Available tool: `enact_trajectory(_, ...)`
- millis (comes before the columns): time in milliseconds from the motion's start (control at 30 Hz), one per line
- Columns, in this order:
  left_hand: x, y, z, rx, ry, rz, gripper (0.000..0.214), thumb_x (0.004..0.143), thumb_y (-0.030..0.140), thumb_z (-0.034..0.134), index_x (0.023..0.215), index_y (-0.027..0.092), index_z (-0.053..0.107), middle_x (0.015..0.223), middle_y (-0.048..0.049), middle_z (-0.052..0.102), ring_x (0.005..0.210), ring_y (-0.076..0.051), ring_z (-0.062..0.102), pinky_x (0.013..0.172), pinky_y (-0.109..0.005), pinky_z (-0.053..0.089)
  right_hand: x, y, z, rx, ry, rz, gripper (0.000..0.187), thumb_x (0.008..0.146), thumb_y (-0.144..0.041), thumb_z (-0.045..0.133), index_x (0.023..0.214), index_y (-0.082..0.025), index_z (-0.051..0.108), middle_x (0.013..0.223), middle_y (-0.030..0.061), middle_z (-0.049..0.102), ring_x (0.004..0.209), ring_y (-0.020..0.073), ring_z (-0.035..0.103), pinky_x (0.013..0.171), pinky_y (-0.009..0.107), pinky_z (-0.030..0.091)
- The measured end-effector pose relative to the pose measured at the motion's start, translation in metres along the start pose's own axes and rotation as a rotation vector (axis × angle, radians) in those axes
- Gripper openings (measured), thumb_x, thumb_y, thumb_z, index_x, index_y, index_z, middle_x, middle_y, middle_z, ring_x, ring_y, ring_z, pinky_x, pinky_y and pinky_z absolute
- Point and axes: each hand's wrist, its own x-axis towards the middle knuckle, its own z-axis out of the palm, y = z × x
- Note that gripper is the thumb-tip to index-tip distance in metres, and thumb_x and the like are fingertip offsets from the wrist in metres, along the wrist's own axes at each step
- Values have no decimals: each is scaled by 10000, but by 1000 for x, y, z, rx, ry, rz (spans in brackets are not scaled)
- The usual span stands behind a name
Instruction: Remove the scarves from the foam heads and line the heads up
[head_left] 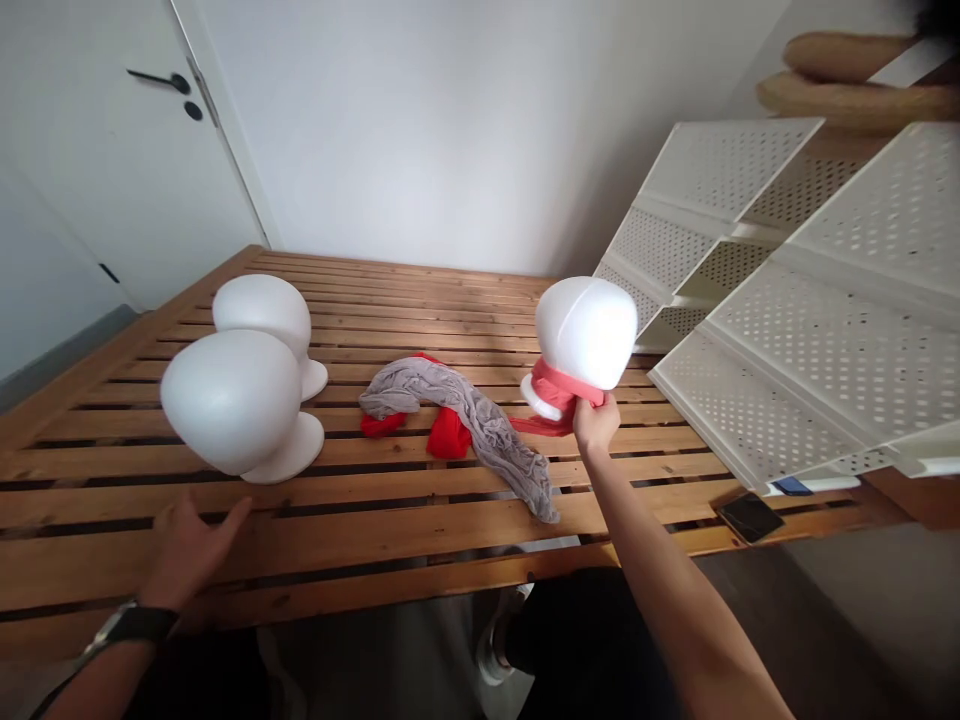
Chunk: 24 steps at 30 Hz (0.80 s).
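Observation:
A white foam mannequin head (pixel 589 325) on the right of the slatted wooden surface (pixel 360 545) has a coral-red scarf (pixel 559 388) wrapped about its neck. My right hand (pixel 598 420) is closed on that scarf just under the head, and a length of it trails left. Over on the left, my left hand (pixel 196 535) is low and slightly blurred, thumb and fingers apart, holding nothing. Nearest to it is a second foam head (pixel 232 400), with a third foam head (pixel 262 310) behind. Between the heads lies a crumpled grey scarf (pixel 480 425) over a bright red cloth (pixel 450 435).
White perforated shelving panels (pixel 840 310) lean along the right side. A dark phone-like object (pixel 750 517) rests by the front right edge. Light brown rounded items (pixel 847 75) sit above the panels. A door with a black handle (pixel 169 82) stands at the back left.

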Motion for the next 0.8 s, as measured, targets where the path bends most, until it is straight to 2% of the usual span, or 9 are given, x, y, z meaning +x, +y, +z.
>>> enact_trajectory(67,-37,9,-18,-58,-30,109,924,782,755,483,1406,73,507,1416,-235,560,1414,-407,454,1177,-567,410,-24,-22,-23,57,-29,-28,237,784,-386,595,860,-166,641,820,78,713,715,204,597,722,307,471)
enact_trajectory(133,-75,31,-41,-175,-2,258,802,839,697,505,1402,126,521,1424,-210,524,1426,-378,439,1216,-554,371,-51,-49,-46,124,-52,-51,227,802,-374,580,870,-166,638,828,55,708,708,180,587,706,283,463)
enact_trajectory(200,-108,67,-66,-296,-15,397,622,887,604,542,1352,193,565,1394,-166,529,1381,-348,486,1213,-556,382,-81,-79,-70,213,-92,-50,237,823,-381,580,890,-161,638,833,41,698,714,171,582,706,275,461)
enact_trajectory(300,-147,131,-100,-478,-216,565,438,947,459,570,1343,272,582,1412,-108,541,1354,-293,522,1181,-527,429,-137,-118,-99,321,-177,-58,255,855,-408,592,911,-163,633,837,34,681,737,176,578,724,284,462)
enact_trajectory(367,-164,168,-108,-639,-318,620,434,970,395,560,1392,294,551,1424,-92,551,1336,-256,542,1142,-468,477,-182,-131,-106,322,-197,-94,232,871,-383,582,955,-172,626,890,47,680,787,192,591,768,305,469)
enact_trajectory(433,-176,194,-97,-801,-345,638,495,966,375,576,1447,289,495,1412,-92,574,1289,-231,577,1097,-431,509,-228,-130,-102,305,-197,-104,220,861,-332,569,1014,-181,612,973,75,676,869,221,605,836,345,476)
enact_trajectory(500,-183,206,-70,-850,-349,626,631,917,397,650,1496,263,438,1389,-112,593,1255,-243,596,1080,-449,508,-272,-118,-88,294,-222,-57,253,835,-301,556,1060,-188,581,1047,111,656,965,264,605,896,399,482)
enact_trajectory(667,-188,187,2,-737,-406,409,586,806,428,746,1308,163,597,1239,-166,649,1171,-300,612,1041,-498,486,-344,-76,-53,214,-509,-7,483,843,-336,581,1302,-237,467,1353,165,509,1339,336,463,1112,501,411)
enact_trajectory(800,-199,175,14,-762,-495,406,567,833,424,710,1321,164,581,1239,-160,653,1175,-288,610,1035,-459,478,-363,-56,-54,271,-662,-17,593,856,-339,601,1415,-247,427,1472,150,418,1393,321,451,1147,481,408)
